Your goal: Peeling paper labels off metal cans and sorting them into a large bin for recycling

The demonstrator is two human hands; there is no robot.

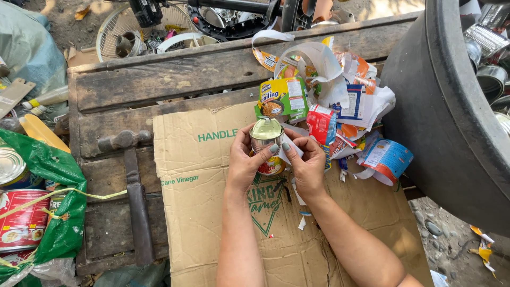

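Both hands meet over the flattened cardboard sheet (212,223) on the wooden worktop (159,79). The left hand (243,162) wraps a small tin can (266,139), lid facing up, to steady it; the right hand (305,162) pinches its half-peeled paper label (291,151). Torn labels (340,106) lie piled just beyond, near a dark drum (441,122); a hammer (135,191) rests to the left

A flattened brown cardboard box (223,212) with green print lies on the wooden worktop (159,74). Behind it sits a heap of torn paper labels (340,111) in green, yellow, red, orange, white and blue. At left, red-labelled cans (21,220) rest in a green bag (61,175).
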